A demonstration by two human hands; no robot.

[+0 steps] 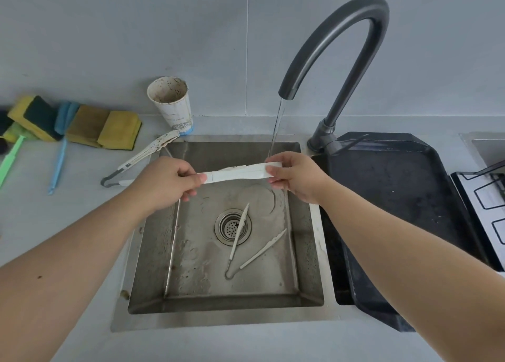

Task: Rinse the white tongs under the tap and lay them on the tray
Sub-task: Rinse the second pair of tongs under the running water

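Note:
I hold a pair of white tongs level above the steel sink. My left hand grips their handle end and my right hand pinches the tip end. Water streams from the dark curved tap down onto the tongs right beside my right fingers. The black tray lies to the right of the sink with nothing on it. A second pair of white tongs rests splayed on the sink floor by the drain. A third, dirty pair lies on the counter at the sink's left corner.
A stained paper cup stands behind the sink. Sponges and two thin brushes, one blue and one green, lie on the counter at left. A stove edge shows at far right.

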